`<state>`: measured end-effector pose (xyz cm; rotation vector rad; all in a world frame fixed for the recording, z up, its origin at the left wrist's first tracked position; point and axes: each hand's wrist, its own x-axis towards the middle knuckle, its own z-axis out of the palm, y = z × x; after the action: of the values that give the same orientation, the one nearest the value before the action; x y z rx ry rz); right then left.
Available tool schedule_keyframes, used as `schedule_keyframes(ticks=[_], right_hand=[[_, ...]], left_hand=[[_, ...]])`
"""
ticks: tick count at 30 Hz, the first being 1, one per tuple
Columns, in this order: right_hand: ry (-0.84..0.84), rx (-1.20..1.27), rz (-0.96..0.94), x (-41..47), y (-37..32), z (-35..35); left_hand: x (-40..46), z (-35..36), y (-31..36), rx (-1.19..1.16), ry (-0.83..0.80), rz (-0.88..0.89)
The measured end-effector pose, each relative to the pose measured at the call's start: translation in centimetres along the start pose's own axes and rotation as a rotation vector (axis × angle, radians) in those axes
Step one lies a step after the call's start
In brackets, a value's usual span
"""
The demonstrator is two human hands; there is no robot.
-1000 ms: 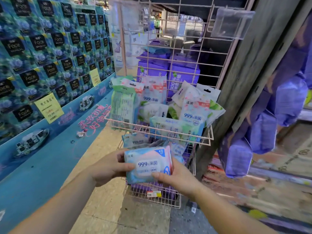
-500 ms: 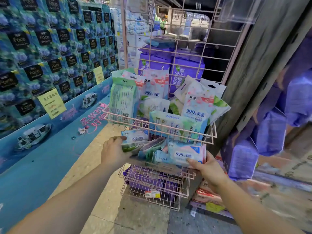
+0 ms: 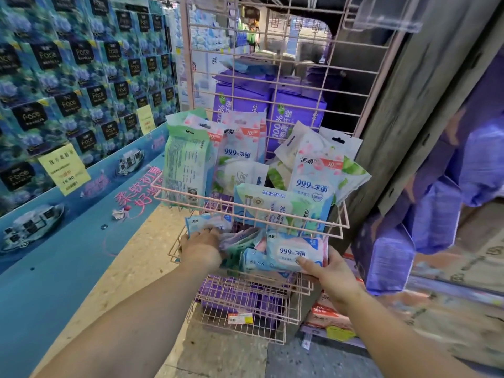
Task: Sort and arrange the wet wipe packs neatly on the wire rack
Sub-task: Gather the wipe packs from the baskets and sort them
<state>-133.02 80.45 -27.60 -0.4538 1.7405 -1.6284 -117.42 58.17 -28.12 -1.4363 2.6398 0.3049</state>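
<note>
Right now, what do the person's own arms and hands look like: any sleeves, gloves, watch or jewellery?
Both forearms are bare from the bottom edge of the picture up to the wrists, with no sleeve in view. The left hand and the right hand wear no gloves. No watch, bracelet or ring shows on the parts that are visible. The nails look short and unpainted, though they are small in this view.

Both bare forearms are extended forward from the near edge, the left hand [image 3: 200,245] held palm-down with fingers curled, the right hand [image 3: 331,271] turned inward, thumb laid flat leftward.
</note>
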Motion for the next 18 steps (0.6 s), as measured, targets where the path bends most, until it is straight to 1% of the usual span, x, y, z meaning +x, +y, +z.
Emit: schedule_keyframes(ticks=[2,5,7,9,11,12,14,18], right_hand=[[0.016,0.002,-0.011,-0.1,-0.1,0.0],[0.029,-0.003,-0.019,-0.2,-0.2,0.0],[0.035,0.009,-0.028,-0.3,-0.1,0.3],[0.05,0.025,-0.035,-0.5,-0.1,0.8],[0.061,0.036,-0.035,-0.8,-0.1,1.4],[0.069,0.041,-0.027,-0.9,-0.2,1.7],[0.075,0.039,-0.015,-1.0,-0.1,2.3],[0.093,0.064,0.001,-1.3,0.0,4.0]], left_hand=[[0.5,0.0,-0.4,-0.02,0.036,0.009],[0.7,-0.9,-1.4,-0.142,0.078,0.026],[0.5,-1.3,-2.2,-0.224,0.137,0.055],[0.4,-1.8,-3.2,-0.421,0.222,0.028],[0.4,-2.7,-4.2,-0.676,0.232,-0.062],[0.4,-3.2,-4.7,-0.743,0.228,-0.106],[-0.1,-4.2,-5.4,-0.761,0.233,-0.133],[-1.2,-3.9,-6.4,-0.726,0.281,-0.067]])
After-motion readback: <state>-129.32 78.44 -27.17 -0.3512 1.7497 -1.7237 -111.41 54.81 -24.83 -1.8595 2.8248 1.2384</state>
